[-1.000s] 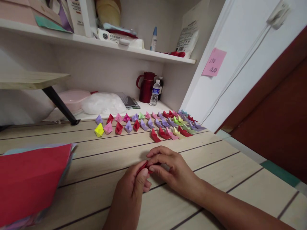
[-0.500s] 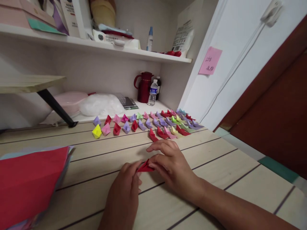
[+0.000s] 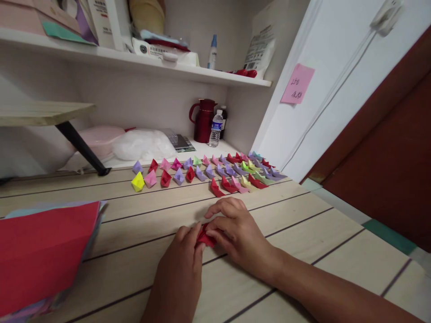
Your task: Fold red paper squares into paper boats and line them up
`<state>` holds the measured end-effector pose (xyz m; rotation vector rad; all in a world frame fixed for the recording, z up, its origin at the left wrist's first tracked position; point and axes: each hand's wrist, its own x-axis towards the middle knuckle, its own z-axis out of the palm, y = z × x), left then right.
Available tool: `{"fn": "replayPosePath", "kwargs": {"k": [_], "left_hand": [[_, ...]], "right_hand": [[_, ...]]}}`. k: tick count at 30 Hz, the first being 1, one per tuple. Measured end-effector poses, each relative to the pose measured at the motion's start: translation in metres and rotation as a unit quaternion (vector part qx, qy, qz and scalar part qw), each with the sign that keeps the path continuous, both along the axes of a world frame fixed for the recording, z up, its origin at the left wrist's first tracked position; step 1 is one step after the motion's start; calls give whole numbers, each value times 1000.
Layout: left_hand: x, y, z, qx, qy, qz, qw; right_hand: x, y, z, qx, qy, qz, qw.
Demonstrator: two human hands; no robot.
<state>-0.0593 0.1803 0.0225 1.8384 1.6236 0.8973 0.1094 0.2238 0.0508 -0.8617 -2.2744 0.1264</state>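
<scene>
A small piece of folded red paper [image 3: 206, 237] is pinched between both hands, low over the slatted wooden table [image 3: 134, 264]. My left hand [image 3: 183, 264] grips its left side, with the thumb near and the fingers behind it. My right hand [image 3: 237, 229] pinches its right side between thumb and index finger, the other fingers curled loosely above. The fingers cover much of the paper, so its full shape is hidden. Beyond the hands stand rows of small folded paper boats in several colours, among them a yellow one [image 3: 138, 182] and a red one [image 3: 216, 188].
At the left lies a stack of coloured paper [image 3: 47, 255], red on top. Behind the boats are a white plastic bag [image 3: 143, 144], a dark red jug [image 3: 204, 120] and a water bottle [image 3: 216, 129]. A small raised shelf with a black leg [image 3: 82, 148] stands at the left.
The red paper has turned and its shape between the fingers looks wider. My left hand has shifted slightly right, its thumb now on the near edge. The view has moved a little.
</scene>
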Motion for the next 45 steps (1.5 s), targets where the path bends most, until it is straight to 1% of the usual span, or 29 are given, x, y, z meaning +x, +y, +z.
{"fn": "replayPosePath", "kwargs": {"k": [4, 7, 9, 12, 16, 18, 21, 23, 25, 27, 29, 33, 36, 38, 40, 45], "left_hand": [[-3, 1, -4, 62, 8, 33, 997], [-5, 2, -7, 100, 27, 20, 994], [-5, 2, -8, 98, 41, 10, 994], [-2, -1, -8, 81, 62, 3, 995], [-1, -2, -6, 78, 69, 22, 994], [-1, 0, -5, 64, 66, 23, 996], [-3, 3, -3, 42, 62, 26, 997], [-3, 4, -5, 52, 50, 31, 997], [-3, 5, -8, 71, 31, 33, 996], [-3, 4, -11, 84, 19, 42, 995], [-4, 3, -12, 81, 17, 41, 996], [-6, 4, -6, 59, 18, 8, 998], [-7, 5, -3, 57, 25, 10, 998], [-7, 5, -4, 67, 35, 17, 997], [-7, 5, -7, 81, 48, 9, 995], [-10, 4, -14, 111, 73, -19, 991]], "right_hand": [[3, 4, -4, -27, 3, -8, 1000], [4, 6, -7, -37, -9, -4, 999], [4, 7, -8, -51, -14, 3, 999], [6, 10, -7, -108, 13, 15, 994], [17, 18, 3, -210, 74, 59, 973], [25, 25, 9, -236, 86, 64, 966], [36, 34, 10, -241, 98, 14, 965], [37, 37, 7, -249, 104, -20, 963], [34, 36, 4, -258, 104, -32, 960], [29, 33, 1, -259, 96, -28, 961], [25, 29, 0, -254, 80, -24, 963], [22, 25, 5, -266, 53, -22, 962], [23, 23, 8, -275, 52, -15, 960], [23, 23, 8, -263, 51, -9, 963], [22, 23, 7, -242, 41, -9, 969], [19, 23, 3, -185, -28, -18, 982]]}}
